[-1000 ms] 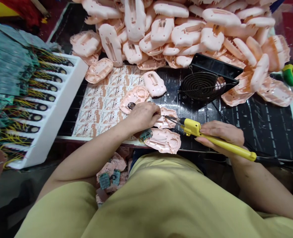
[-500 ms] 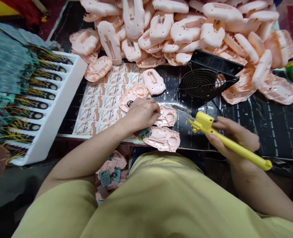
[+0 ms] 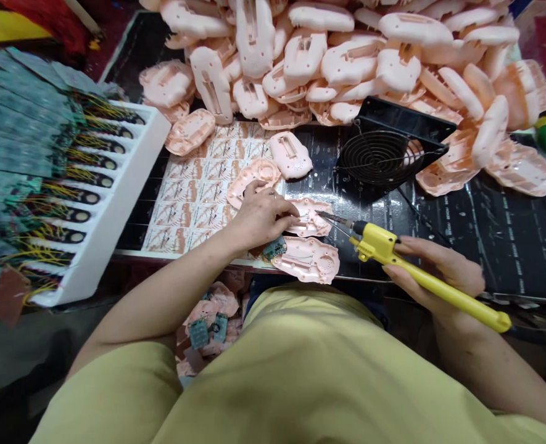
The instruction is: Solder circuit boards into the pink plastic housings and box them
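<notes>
My right hand (image 3: 439, 271) is closed around a yellow soldering iron (image 3: 421, 268) with a trigger-style body. Its metal tip reaches over a pink plastic shell half (image 3: 316, 213) lying hollow side up. At the left end of that shell, my left hand (image 3: 263, 216) has its thumb and forefinger bent close together; whatever they pinch is too small to make out. Just below lies a second open shell half (image 3: 312, 259), with thin wires inside and a small green circuit board (image 3: 274, 248) at its left end. Another open shell (image 3: 249, 176) is partly hidden behind my left hand.
A closed-side-up pink shell (image 3: 290, 154) lies beyond my hands. A black fan (image 3: 379, 154) stands to its right, before a large heap of pink shells (image 3: 300, 55). At left, a white foam tray (image 3: 110, 216) holds wired speakers and boards. Printed sheets (image 3: 175, 203) cover the table's left part.
The soldering iron has moved left, so its tip is now over the shell half. My left hand's fingers have spread somewhat and shifted slightly. The camera view has shifted a little.
</notes>
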`<state>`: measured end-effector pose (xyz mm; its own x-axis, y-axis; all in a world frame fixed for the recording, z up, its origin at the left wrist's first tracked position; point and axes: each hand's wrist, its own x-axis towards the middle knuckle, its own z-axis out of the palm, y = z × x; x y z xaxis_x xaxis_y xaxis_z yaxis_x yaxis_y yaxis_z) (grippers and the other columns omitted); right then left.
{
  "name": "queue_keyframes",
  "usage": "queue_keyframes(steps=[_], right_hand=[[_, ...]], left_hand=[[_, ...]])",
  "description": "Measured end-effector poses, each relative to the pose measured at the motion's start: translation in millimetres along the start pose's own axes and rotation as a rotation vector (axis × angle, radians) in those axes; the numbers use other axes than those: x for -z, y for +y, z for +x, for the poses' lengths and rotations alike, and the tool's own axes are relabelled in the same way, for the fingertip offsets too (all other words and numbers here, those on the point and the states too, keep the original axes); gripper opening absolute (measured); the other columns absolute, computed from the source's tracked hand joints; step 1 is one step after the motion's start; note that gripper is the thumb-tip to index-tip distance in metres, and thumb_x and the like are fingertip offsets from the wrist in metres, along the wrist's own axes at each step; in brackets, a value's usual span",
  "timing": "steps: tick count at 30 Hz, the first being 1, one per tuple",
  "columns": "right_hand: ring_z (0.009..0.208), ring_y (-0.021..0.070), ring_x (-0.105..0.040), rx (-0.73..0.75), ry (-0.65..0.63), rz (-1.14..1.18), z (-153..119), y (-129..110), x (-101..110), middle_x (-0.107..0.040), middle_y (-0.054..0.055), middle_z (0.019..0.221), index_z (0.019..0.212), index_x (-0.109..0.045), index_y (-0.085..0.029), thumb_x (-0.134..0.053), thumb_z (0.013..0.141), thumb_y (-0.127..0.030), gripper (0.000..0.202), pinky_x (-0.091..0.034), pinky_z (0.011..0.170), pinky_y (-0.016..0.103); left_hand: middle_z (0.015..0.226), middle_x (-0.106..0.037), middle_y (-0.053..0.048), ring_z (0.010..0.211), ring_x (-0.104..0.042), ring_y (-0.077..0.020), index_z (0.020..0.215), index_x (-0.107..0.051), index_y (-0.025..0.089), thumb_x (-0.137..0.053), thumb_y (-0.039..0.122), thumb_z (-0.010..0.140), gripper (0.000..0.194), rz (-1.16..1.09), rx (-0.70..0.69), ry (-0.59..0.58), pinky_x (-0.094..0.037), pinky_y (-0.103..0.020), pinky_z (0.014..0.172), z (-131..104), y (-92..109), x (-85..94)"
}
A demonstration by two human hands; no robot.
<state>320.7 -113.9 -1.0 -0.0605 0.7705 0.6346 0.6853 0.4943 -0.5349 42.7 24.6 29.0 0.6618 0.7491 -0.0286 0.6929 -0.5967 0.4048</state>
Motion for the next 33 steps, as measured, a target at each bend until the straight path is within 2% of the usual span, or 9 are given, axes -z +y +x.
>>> queue_keyframes(steps=[2, 4, 9, 13, 19, 24, 30, 33], right_hand=[[0.073, 0.0204, -0.073, 0.011, -0.020, -0.030, -2, 0, 0, -0.076, 0.003, 0.092, 0.125, -0.059, -0.028, -0.079, 0.074, -0.024, 0.056, -0.063, 0.064, 0.031], [0.071, 0.0196, -0.073, 0.049, -0.044, -0.002, -2, 0, -2, -0.076, 0.003, 0.091, 0.125, -0.059, -0.028, -0.079, 0.074, -0.023, 0.055, -0.063, 0.061, 0.029], [0.066, 0.0180, -0.072, 0.108, -0.051, 0.167, 2, 2, -12, -0.074, 0.000, 0.077, 0.101, -0.066, -0.023, -0.079, 0.071, -0.016, 0.033, -0.062, 0.057, 0.027], [0.066, 0.0173, -0.072, 0.129, -0.066, 0.214, 6, 4, -16, -0.073, -0.001, 0.074, 0.091, -0.066, -0.024, -0.080, 0.070, -0.014, 0.028, -0.062, 0.058, 0.026], [0.064, 0.0170, -0.071, 0.189, -0.123, 0.188, 12, 4, -13, -0.073, -0.001, 0.072, 0.093, -0.066, -0.024, -0.082, 0.067, -0.014, 0.032, -0.061, 0.055, 0.024], [0.068, 0.0187, -0.072, 0.153, -0.076, 0.233, 8, 8, -12, -0.073, 0.001, 0.075, 0.097, -0.067, -0.023, -0.082, 0.066, -0.013, 0.036, -0.061, 0.057, 0.028], [0.067, 0.0167, -0.071, 0.189, -0.146, 0.235, 10, 7, -11, -0.073, 0.001, 0.076, 0.095, -0.067, -0.021, -0.081, 0.068, -0.012, 0.032, -0.060, 0.057, 0.026], [0.068, 0.0173, -0.071, 0.124, -0.083, 0.247, 10, 7, -6, -0.073, 0.001, 0.077, 0.096, -0.067, -0.022, -0.080, 0.067, -0.009, 0.034, -0.060, 0.057, 0.028]], left_hand=[[0.075, -0.072, -0.004, 0.085, -0.058, -0.0213, 0.082, -0.074, 0.021, -0.062, 0.031, 0.085, 0.016, 0.029, 0.009, -0.008, -0.024, -0.050, 0.106, 1, 1, -1.2], [0.075, -0.072, -0.004, 0.085, -0.058, -0.0213, 0.079, -0.073, 0.021, -0.061, 0.032, 0.084, 0.017, 0.041, 0.009, -0.013, -0.025, -0.051, 0.106, 1, 2, -2.4], [0.078, -0.072, -0.004, 0.084, -0.057, -0.0209, 0.076, -0.071, 0.020, -0.060, 0.031, 0.083, 0.018, 0.043, -0.006, -0.011, -0.025, -0.050, 0.106, 2, 2, -4.3], [0.076, -0.072, -0.004, 0.082, -0.057, -0.0212, 0.075, -0.072, 0.019, -0.058, 0.030, 0.084, 0.019, 0.054, -0.008, -0.001, -0.026, -0.051, 0.105, 3, 2, -5.8], [0.074, -0.070, -0.005, 0.083, -0.057, -0.0219, 0.075, -0.072, 0.019, -0.058, 0.031, 0.084, 0.021, 0.046, 0.001, 0.011, -0.027, -0.051, 0.105, 2, 1, -6.0], [0.078, -0.072, -0.004, 0.087, -0.057, -0.0222, 0.076, -0.071, 0.019, -0.060, 0.031, 0.084, 0.019, 0.000, 0.003, -0.007, -0.024, -0.052, 0.106, 2, 0, -5.9], [0.076, -0.071, -0.004, 0.084, -0.056, -0.0218, 0.078, -0.073, 0.019, -0.061, 0.033, 0.084, 0.019, 0.067, -0.027, 0.017, -0.026, -0.053, 0.105, 4, -1, -8.2], [0.076, -0.071, -0.003, 0.084, -0.056, -0.0217, 0.078, -0.073, 0.019, -0.062, 0.034, 0.084, 0.020, 0.086, -0.030, 0.009, -0.026, -0.053, 0.106, 4, 0, -8.0]])
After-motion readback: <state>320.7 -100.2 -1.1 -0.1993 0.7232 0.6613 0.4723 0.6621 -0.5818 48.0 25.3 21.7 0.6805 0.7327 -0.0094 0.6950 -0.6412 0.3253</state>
